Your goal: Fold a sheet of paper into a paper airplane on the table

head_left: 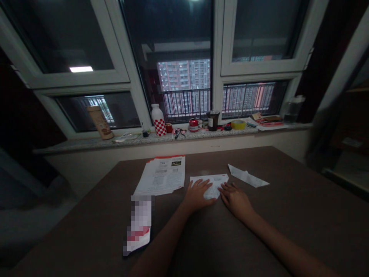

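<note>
My left hand (198, 196) lies flat with its fingers on a folded sheet of printed white paper (212, 184). My right hand (235, 200) rests on the dark brown tabletop (288, 204), its fingertips touching the paper's right edge. Neither hand grips anything. To the left lies a larger printed leaflet with a red top edge (161, 176). A torn white paper piece (248, 176) lies to the right. Nearer me at the left, a pixelated white and red object (140, 225) lies on the table; its details are obscured.
Beyond the table's far edge runs a speckled stone windowsill (184, 135). It holds a white bottle with a red-checked pattern (158, 121), a tan cylindrical container (100, 122), a yellow tape roll (238, 124) and several small items. Large dark windows stand behind it.
</note>
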The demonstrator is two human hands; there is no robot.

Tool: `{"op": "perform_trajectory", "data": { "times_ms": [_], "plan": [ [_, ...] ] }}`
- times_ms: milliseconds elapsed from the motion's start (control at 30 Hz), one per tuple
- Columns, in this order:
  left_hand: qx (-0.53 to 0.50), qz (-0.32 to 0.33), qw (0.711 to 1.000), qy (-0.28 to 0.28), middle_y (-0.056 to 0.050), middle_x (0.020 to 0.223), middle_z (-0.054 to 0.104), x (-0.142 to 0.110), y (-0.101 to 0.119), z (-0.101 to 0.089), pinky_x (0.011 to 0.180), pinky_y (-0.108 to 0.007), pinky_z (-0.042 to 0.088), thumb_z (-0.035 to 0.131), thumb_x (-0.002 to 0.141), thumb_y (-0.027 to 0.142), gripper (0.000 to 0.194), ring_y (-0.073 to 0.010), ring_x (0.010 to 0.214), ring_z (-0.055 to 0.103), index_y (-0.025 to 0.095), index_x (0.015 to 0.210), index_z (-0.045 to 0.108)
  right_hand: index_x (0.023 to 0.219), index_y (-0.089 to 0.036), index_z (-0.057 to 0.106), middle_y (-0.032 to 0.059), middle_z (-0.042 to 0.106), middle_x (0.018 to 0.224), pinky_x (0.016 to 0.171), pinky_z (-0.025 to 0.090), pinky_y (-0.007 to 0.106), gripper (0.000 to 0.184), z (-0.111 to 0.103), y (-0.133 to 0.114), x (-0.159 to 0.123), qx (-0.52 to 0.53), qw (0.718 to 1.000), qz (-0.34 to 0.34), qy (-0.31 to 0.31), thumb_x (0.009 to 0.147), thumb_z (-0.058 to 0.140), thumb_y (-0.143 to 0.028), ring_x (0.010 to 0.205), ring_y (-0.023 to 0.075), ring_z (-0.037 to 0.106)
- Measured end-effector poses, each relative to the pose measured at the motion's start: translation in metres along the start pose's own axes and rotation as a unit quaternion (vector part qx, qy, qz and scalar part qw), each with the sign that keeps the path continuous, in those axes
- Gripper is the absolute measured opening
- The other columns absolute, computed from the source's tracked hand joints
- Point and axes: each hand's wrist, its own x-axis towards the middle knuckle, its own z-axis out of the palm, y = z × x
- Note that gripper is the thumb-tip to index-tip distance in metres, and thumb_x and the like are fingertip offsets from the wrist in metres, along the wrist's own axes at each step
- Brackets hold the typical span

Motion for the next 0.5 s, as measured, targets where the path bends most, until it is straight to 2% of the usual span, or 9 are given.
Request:
{"op": "perform_trajectory", "data": {
  "times_ms": [167, 333, 500],
  "plan": [
    [-0.008, 0.011, 1.0, -0.013, 0.005, 0.15, 0.04, 0.0, 0.004, -0.005, 0.112, -0.064, 0.014, 0.05, 0.081, 0.067, 0.065, -0.0318, 0.139, 0.026, 0.038, 0.139, 0.042, 0.121, -0.023, 0.065, 0.0078, 0.061, 0.13, 0.111, 0.035, 0.047, 0.035, -0.002, 0.0, 0.0, 0.006, 1.0, 0.001, -0.006, 0.093, 0.044, -0.022, 0.125, 0.0235, 0.053],
    [-0.015, 0.003, 1.0, -0.02, 0.004, 0.146, 0.046, 0.0, 0.006, -0.007, 0.113, -0.062, 0.012, 0.05, 0.081, 0.067, 0.063, -0.0321, 0.14, 0.025, 0.04, 0.137, 0.044, 0.12, -0.022, 0.066, 0.0088, 0.062, 0.129, 0.11, 0.037, 0.044, 0.035, -0.003, 0.004, -0.002, 0.027, 1.0, -0.015, 0.002, 0.094, 0.043, -0.026, 0.124, 0.0229, 0.054],
    [-0.018, 0.001, 1.0, -0.017, 0.006, 0.146, 0.045, 0.0, 0.004, -0.005, 0.113, -0.063, 0.013, 0.051, 0.081, 0.067, 0.062, -0.032, 0.14, 0.025, 0.041, 0.136, 0.045, 0.107, -0.027, 0.072, 0.0053, 0.067, 0.12, 0.106, 0.04, 0.04, 0.031, -0.013, 0.003, -0.008, 0.073, 0.995, -0.054, 0.029, 0.093, 0.045, -0.03, 0.114, 0.0208, 0.06]
  ]
}}
